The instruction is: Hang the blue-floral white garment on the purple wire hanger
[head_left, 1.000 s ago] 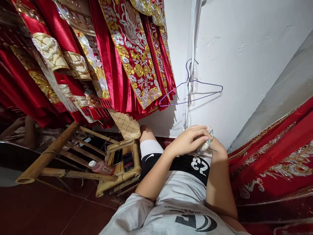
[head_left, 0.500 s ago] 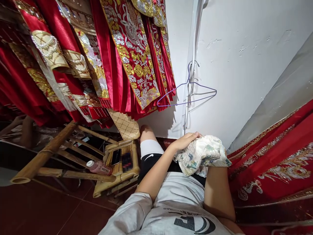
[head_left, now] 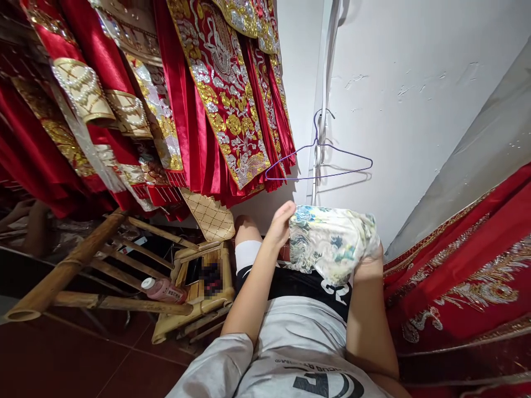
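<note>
A white floral cloth [head_left: 327,240], with blue, green and grey patterning, is held up in front of my lap. My left hand [head_left: 282,224] pinches it at its upper left edge, thumb on top. My right hand [head_left: 371,258] grips the lower right side, its fingers mostly hidden by the folds. The cloth is bunched, and I cannot tell what kind of piece it is. Beyond it, a thin purple hanger [head_left: 319,161] hangs from a white pipe, touching neither hand.
Red embroidered garments [head_left: 232,105] hang at the left. More red beaded fabric [head_left: 464,282] hangs at the right. A bamboo chair [head_left: 120,301] stands at lower left, with a bottle of pink liquid [head_left: 164,289] lying on it. A white wall [head_left: 398,61] stands ahead.
My left hand has moved from on top of the cloth to its left edge. The cloth is now lifted and spread wider, and my right hand shows at its right side.
</note>
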Available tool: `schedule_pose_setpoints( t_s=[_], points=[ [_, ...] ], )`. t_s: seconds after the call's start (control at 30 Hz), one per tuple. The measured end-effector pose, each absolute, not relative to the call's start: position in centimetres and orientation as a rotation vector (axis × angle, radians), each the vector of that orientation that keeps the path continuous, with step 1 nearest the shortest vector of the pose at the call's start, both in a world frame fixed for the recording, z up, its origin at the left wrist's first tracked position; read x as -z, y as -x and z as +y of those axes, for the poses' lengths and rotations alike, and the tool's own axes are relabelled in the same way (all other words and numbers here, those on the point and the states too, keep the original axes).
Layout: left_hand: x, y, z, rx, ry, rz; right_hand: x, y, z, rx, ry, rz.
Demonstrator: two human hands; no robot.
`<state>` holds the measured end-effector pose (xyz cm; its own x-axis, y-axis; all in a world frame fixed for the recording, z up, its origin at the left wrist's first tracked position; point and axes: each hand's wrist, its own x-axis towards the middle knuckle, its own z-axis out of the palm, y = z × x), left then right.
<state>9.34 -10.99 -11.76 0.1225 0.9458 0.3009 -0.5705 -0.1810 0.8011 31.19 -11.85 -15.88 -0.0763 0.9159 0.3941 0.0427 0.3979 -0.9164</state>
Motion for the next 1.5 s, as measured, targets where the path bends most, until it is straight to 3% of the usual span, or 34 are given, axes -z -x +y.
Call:
schedule_pose_setpoints(
  t_s=[0.13,0.37,0.6,0.87,1.07,1.5],
  points=[
    [10.0,-7.0,-11.7,-1.585,-0.990,0.460,12.9,-30.6,-11.0,-1.133,0.810,-1.267],
    [8.0,-2.8,-13.4,-1.570,-1.183,0.583,11.3,-30.4,-13.6,-1.070,0.755,-1.131],
    [7.0,0.4,-15.5,-0.649,-1.823,0.749,11.8,-32.8,-10.7,-0.765,0.755,-0.937],
    [7.6,1.1,-11.0,-0.206,-2.185,1.244,12.2,-35.7,-9.3,-0.583,0.887,-1.158],
    [6.1,-0.4,-8.1,-0.246,-2.372,1.737,10.8,-36.1,-5.8,-0.485,0.923,-1.510],
    [5.6,0.9,-1.1,-0.348,-2.377,1.796,8.8,-34.0,3.8,-0.574,0.995,-1.852]
  ],
)
